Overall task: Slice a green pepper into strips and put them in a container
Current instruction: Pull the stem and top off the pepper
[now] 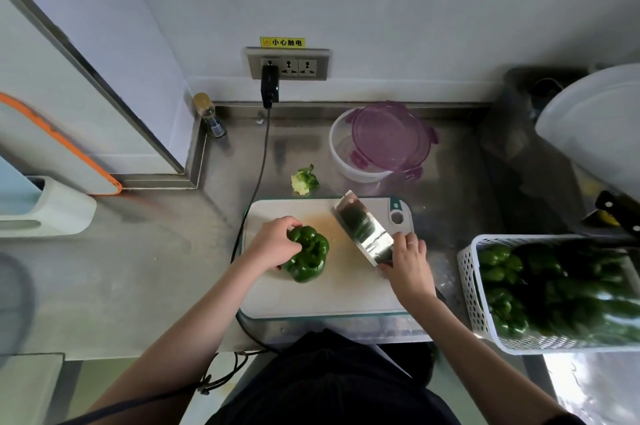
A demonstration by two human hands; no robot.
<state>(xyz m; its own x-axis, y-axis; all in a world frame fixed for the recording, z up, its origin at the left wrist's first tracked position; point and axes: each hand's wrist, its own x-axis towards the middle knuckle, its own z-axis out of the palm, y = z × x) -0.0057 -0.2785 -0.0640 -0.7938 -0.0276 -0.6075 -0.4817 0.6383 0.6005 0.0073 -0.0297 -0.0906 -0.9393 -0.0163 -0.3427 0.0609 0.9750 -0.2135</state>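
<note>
Fingers [291, 222] of the left hand [273, 244] are curling over the top and near side of the green pepper [308, 256], steadying it on the left half of the cutting board [311, 300]. Across the board, the right hand [410, 263] is gripping the cleaver [362, 229] where blade meets handle, the blade lying tilted toward the board's far right corner. Judging by the cored pepper and the stem piece [304, 180] lying just beyond the board's far edge, slicing is about to begin; the next move probably calls for bringing the blade over to the pepper. Near the bench's back edge, the container [341, 154] is sitting with its purple lid [391, 137] leaning across it.
</note>
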